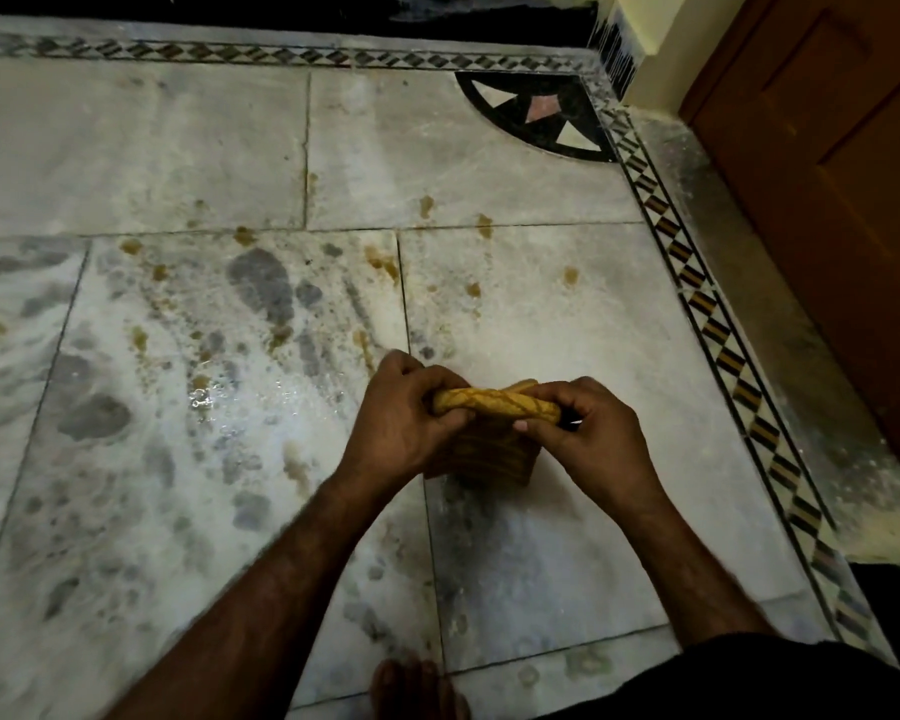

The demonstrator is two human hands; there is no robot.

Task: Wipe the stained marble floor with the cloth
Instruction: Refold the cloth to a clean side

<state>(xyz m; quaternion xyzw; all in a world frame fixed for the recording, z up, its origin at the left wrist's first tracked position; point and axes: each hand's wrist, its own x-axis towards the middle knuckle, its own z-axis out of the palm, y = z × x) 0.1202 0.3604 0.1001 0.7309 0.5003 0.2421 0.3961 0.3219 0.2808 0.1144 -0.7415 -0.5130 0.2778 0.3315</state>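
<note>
A yellow patterned cloth (494,405) is rolled into a thick twist and held above the marble floor (178,148), with a loose end hanging down beneath it. My left hand (401,413) grips the roll's left end. Gripping the right end is my right hand (588,433). Brown stains (383,262) are scattered across the pale slabs beyond my hands, and wet grey patches (261,283) and a glistening puddle (201,397) lie to the left.
A black-and-tan patterned border strip (718,330) runs along the far and right sides of the floor, with a dark inlaid corner piece (546,114). A wooden door (842,174) stands at the right. My bare foot (417,688) rests at the bottom edge.
</note>
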